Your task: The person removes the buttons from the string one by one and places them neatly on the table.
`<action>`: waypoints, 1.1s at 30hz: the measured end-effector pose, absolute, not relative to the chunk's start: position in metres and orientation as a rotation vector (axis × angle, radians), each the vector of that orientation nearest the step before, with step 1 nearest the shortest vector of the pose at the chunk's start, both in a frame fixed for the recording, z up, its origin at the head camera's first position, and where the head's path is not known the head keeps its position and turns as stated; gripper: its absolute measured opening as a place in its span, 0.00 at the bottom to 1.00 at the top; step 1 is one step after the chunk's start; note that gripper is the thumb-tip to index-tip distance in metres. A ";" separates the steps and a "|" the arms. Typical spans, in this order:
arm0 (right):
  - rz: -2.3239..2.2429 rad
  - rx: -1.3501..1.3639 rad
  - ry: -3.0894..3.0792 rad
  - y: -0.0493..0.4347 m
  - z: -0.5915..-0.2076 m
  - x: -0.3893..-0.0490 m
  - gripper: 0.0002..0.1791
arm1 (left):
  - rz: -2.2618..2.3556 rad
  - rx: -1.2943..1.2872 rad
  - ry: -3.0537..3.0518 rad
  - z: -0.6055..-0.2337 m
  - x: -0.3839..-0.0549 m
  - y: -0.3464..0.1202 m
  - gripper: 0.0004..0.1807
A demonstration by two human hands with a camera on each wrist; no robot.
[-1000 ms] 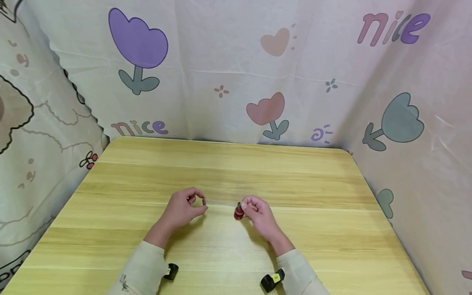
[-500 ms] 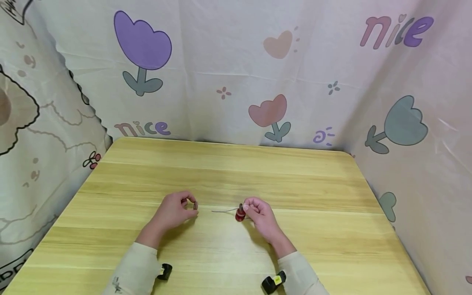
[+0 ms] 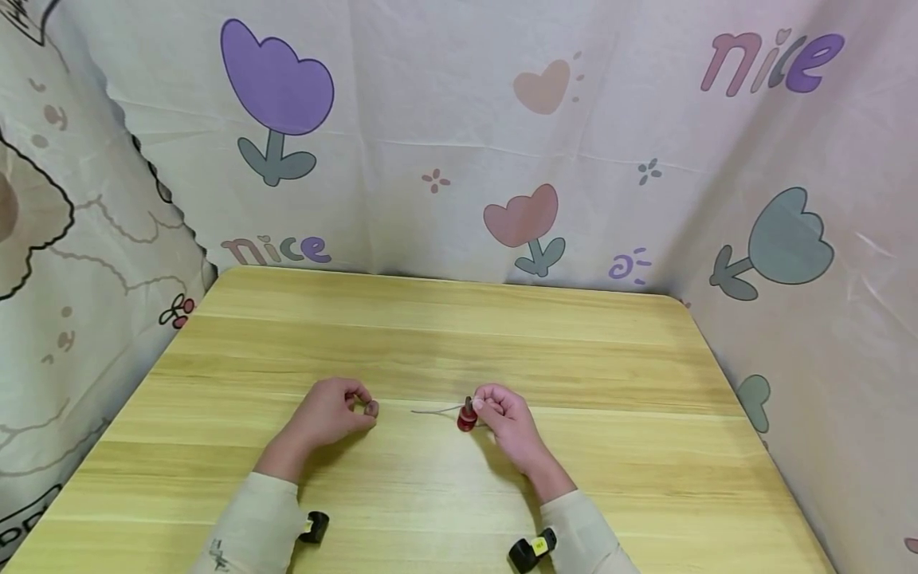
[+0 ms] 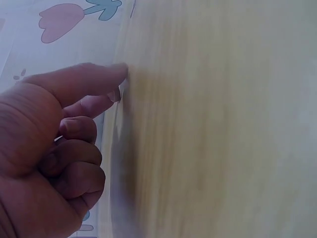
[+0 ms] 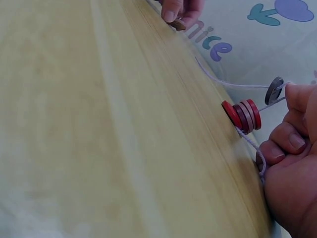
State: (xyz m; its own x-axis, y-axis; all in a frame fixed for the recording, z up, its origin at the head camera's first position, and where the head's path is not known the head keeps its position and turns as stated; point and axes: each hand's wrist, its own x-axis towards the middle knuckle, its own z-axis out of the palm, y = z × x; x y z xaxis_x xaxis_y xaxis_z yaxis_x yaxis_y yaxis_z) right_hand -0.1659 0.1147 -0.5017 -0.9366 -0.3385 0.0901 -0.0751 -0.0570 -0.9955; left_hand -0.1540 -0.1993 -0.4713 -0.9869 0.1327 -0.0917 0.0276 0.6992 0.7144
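My left hand pinches a small brown button between thumb and forefinger, above the tabletop. In the right wrist view that brown button shows at the top. To the right, my right hand pinches a thin white string. A dark grey button is on the string close to the right fingertips. Just below it, several stacked red and pinkish buttons hang on the same string. Its free end points left, apart from the brown button. In the left wrist view, the left fingers mostly hide the brown button.
A light wood table lies under both hands. Pale printed cloth stands behind it and along both sides. Black wrist cameras sit near the cuffs.
My left hand has moved left with the brown button, away from the string. The string's free end now shows between the hands. My right hand has hardly moved.
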 end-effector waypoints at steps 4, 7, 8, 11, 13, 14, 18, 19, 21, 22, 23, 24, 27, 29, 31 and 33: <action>-2.109 -0.446 2.018 0.115 -0.501 -0.166 0.09 | 1.189 0.117 2.737 -0.473 -0.154 -0.202 0.11; -2.118 -0.438 2.001 0.115 -0.502 -0.166 0.10 | 1.213 0.133 2.724 -0.474 -0.155 -0.204 0.12; -2.121 -0.438 1.995 0.115 -0.502 -0.166 0.10 | 1.222 0.135 2.719 -0.474 -0.154 -0.204 0.12; -2.127 -0.447 1.985 0.116 -0.502 -0.165 0.11 | 1.233 0.137 2.711 -0.474 -0.154 -0.205 0.12; -2.126 -0.453 1.989 0.116 -0.503 -0.165 0.11 | 1.230 0.132 2.708 -0.473 -0.153 -0.205 0.12; -2.127 -0.454 1.990 0.116 -0.502 -0.165 0.11 | 1.228 0.129 2.708 -0.473 -0.153 -0.205 0.13; -2.123 -0.446 2.002 0.116 -0.502 -0.166 0.11 | 1.220 0.111 2.704 -0.472 -0.153 -0.205 0.14; -2.121 -0.442 2.005 0.116 -0.502 -0.166 0.10 | 1.218 0.108 2.705 -0.471 -0.153 -0.204 0.14; -2.114 -0.436 2.014 0.116 -0.501 -0.166 0.09 | 1.214 0.109 2.707 -0.470 -0.154 -0.202 0.15; -2.110 -0.434 2.018 0.116 -0.500 -0.166 0.08 | 1.214 0.113 2.710 -0.470 -0.155 -0.201 0.15; -2.107 -0.433 2.019 0.116 -0.500 -0.166 0.07 | 1.213 0.118 2.712 -0.470 -0.155 -0.200 0.15; -2.104 -0.432 2.019 0.116 -0.498 -0.166 0.07 | 1.215 0.126 2.715 -0.469 -0.156 -0.198 0.16; -2.082 -0.429 2.025 0.115 -0.493 -0.165 0.07 | 1.237 0.149 2.707 -0.467 -0.158 -0.193 0.17; -2.065 -0.429 2.030 0.115 -0.489 -0.164 0.07 | 1.260 0.163 2.687 -0.465 -0.160 -0.188 0.18; -2.053 -0.431 2.042 0.114 -0.487 -0.163 0.07 | 1.278 0.177 2.671 -0.463 -0.161 -0.183 0.19; -2.058 -0.435 2.044 0.114 -0.488 -0.163 0.07 | 1.279 0.196 2.664 -0.462 -0.163 -0.179 0.19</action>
